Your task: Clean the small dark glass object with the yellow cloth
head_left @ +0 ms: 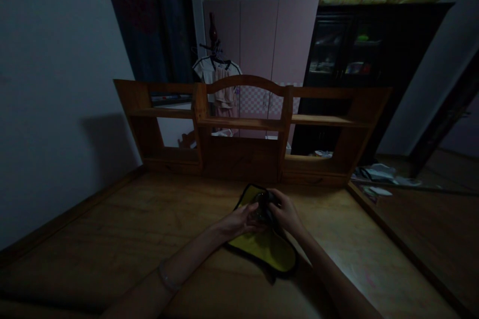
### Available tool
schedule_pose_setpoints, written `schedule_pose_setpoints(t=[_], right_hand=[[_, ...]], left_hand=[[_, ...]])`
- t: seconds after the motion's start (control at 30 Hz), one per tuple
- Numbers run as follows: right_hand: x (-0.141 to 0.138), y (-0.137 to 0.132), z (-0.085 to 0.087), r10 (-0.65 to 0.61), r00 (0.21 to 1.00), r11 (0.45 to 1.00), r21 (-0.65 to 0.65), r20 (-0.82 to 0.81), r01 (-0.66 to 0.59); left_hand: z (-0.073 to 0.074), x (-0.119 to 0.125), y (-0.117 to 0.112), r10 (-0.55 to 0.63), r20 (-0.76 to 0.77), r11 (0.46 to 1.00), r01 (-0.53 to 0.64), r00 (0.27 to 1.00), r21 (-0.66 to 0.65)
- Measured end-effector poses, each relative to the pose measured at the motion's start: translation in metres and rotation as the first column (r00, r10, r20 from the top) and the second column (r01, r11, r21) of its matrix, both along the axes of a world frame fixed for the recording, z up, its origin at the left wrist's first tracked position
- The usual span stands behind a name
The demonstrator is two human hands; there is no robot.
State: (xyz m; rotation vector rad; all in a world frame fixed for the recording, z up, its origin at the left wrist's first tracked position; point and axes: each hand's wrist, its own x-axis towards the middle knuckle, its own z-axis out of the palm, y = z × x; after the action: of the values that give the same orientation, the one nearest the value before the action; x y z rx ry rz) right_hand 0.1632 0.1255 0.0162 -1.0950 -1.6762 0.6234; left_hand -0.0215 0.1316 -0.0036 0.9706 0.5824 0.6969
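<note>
A yellow cloth with a black edge [267, 249] lies on the wooden tabletop, partly bunched up under both hands. Above it, my left hand [241, 220] is closed around a small, dark, shiny object that looks like glass [260, 208]. From the other side my right hand [286, 212] bends its fingers over a dark fold, seemingly the cloth's underside, pressed against that object. Dim light and the fingers hide the object's exact shape.
A low wooden shelf unit [243, 122] with open compartments stands along the tabletop's [168, 219] far edge. A wall [56, 109] borders the left side. At right, a raised wooden rim [392, 237] runs along the edge, with papers [377, 191] beyond it.
</note>
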Motion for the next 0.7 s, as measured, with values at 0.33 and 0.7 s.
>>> schedule_pose_setpoints(t=[0.33, 0.7], right_hand=[[-0.007, -0.017, 0.009, -0.149, 0.964, 0.989, 0.039, 0.22, 0.144], [-0.008, -0.033, 0.023, -0.126, 0.744, 0.979, 0.204, 0.656, -0.014]], left_hand=[[0.018, -0.003, -0.012, -0.01, 0.169, 1.0, 0.008, 0.986, 0.009], [0.018, 0.002, -0.002, 0.033, -0.017, 0.995, -0.034, 0.999, -0.099]])
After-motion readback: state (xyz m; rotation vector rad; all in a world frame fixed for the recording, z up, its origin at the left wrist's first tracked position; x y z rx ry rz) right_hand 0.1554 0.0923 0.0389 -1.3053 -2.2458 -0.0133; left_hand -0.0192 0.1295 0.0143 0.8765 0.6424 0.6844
